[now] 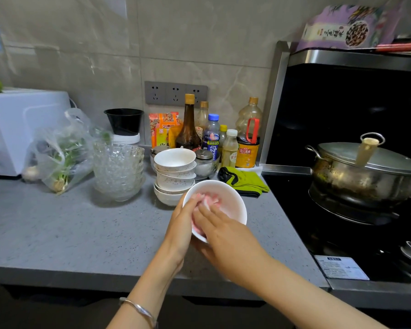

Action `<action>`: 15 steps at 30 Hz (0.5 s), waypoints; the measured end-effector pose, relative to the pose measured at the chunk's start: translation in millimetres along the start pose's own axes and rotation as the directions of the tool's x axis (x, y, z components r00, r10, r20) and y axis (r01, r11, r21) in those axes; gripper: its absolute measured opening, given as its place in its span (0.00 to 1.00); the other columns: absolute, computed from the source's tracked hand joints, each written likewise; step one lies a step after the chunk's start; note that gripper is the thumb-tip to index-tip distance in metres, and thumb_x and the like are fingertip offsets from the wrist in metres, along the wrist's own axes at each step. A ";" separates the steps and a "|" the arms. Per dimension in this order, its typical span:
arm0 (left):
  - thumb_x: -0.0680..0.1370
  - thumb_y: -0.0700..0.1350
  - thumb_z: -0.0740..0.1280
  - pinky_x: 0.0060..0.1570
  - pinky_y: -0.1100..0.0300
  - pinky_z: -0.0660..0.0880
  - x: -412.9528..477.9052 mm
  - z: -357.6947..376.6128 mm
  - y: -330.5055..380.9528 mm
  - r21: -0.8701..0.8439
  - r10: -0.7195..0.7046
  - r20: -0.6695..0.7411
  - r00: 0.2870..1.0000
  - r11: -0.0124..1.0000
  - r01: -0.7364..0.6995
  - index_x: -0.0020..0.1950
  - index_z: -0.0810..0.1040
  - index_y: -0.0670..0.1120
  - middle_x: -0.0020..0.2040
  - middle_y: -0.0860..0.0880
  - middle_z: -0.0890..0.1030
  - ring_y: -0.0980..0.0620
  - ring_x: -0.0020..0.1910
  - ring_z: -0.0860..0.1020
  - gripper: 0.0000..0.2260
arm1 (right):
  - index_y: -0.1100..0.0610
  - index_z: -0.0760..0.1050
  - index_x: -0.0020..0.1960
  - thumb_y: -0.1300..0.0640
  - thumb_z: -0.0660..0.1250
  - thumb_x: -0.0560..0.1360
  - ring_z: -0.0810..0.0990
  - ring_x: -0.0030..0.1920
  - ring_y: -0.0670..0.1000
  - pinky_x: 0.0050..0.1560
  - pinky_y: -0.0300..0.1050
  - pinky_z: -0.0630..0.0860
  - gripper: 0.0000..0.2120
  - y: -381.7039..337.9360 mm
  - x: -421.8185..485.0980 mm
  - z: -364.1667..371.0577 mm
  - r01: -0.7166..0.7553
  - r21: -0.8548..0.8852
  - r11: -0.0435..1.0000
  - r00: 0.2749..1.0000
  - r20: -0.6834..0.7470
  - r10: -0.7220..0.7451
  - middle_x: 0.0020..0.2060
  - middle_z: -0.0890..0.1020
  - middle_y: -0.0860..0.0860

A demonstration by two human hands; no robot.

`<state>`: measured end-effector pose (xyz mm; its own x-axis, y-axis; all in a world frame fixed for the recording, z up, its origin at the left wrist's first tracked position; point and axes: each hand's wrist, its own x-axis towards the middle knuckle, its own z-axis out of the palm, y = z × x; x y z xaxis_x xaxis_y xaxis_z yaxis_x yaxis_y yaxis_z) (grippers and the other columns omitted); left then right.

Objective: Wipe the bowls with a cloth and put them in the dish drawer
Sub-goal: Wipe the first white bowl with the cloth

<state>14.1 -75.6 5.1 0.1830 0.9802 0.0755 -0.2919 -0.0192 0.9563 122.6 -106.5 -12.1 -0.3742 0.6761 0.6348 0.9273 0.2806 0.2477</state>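
Observation:
A white bowl [233,205] is held tilted toward me above the grey counter [69,229]. My left hand [180,226] grips its left rim. My right hand [226,238] lies over the near rim, its fingers pressing a crumpled pink cloth [211,200] against the inside of the bowl. Just behind stands a stack of several white speckled bowls [175,172]. No dish drawer is in view.
A stack of glass bowls [118,169] and a plastic bag of greens [59,153] sit to the left, by a white appliance [17,124]. Sauce bottles [188,124] line the wall. A green glove [244,181] lies by the stove, which bears a lidded steel pot [365,172].

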 end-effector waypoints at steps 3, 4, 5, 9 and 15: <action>0.81 0.46 0.59 0.41 0.63 0.77 -1.4 3.2 1.9 -0.024 -0.014 0.003 1.000 1.000 0.014 0.59 0.78 0.48 0.51 0.49 0.84 0.55 0.47 0.83 0.12 | 0.62 0.84 0.50 0.40 0.82 0.46 0.85 0.46 0.53 0.38 0.42 0.80 0.39 -4.9 6.2 -0.2 -0.128 -0.119 0.985 0.984 0.105 0.141 0.45 0.86 0.55; 0.81 0.47 0.58 0.44 0.60 0.77 -1.2 3.1 0.7 -0.020 -0.021 0.000 1.000 1.000 0.021 0.60 0.78 0.49 0.53 0.48 0.84 0.52 0.50 0.82 0.12 | 0.62 0.84 0.48 0.39 0.82 0.43 0.86 0.41 0.52 0.32 0.40 0.79 0.40 -7.6 8.2 -3.3 -0.154 -0.143 0.978 0.977 0.124 0.172 0.41 0.86 0.54; 0.81 0.47 0.58 0.47 0.58 0.77 -0.4 2.8 -1.6 -0.003 -0.023 -0.008 1.000 1.000 0.023 0.60 0.77 0.50 0.55 0.48 0.83 0.51 0.53 0.81 0.12 | 0.62 0.85 0.47 0.40 0.82 0.44 0.85 0.35 0.51 0.26 0.38 0.75 0.38 -8.7 8.8 -3.7 -0.149 -0.167 0.975 0.975 0.142 0.173 0.37 0.86 0.53; 0.79 0.56 0.59 0.55 0.52 0.75 4.4 -3.0 -3.1 0.108 -0.027 -0.005 1.000 0.994 0.027 0.59 0.76 0.55 0.59 0.47 0.81 0.48 0.57 0.79 0.12 | 0.54 0.83 0.41 0.44 0.82 0.50 0.75 0.20 0.49 0.24 0.36 0.52 0.24 3.2 9.5 -14.7 -0.034 -0.080 0.996 0.993 0.106 0.043 0.23 0.78 0.47; 0.64 0.80 0.52 0.64 0.45 0.71 19.9 -22.8 4.1 0.235 -0.255 0.222 0.941 0.951 0.202 0.65 0.74 0.54 0.58 0.45 0.82 0.48 0.57 0.80 0.41 | 0.50 0.78 0.42 0.48 0.72 0.72 0.75 0.34 0.49 0.34 0.44 0.68 0.07 30.4 6.7 -37.6 -0.344 0.770 0.538 0.937 0.315 0.149 0.33 0.80 0.49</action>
<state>-4.9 -51.8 4.1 0.4546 0.8839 -0.1098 -0.0200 0.1334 0.9909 148.6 -119.0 27.2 -0.2164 0.8902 0.4008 0.6194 0.4425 -0.6485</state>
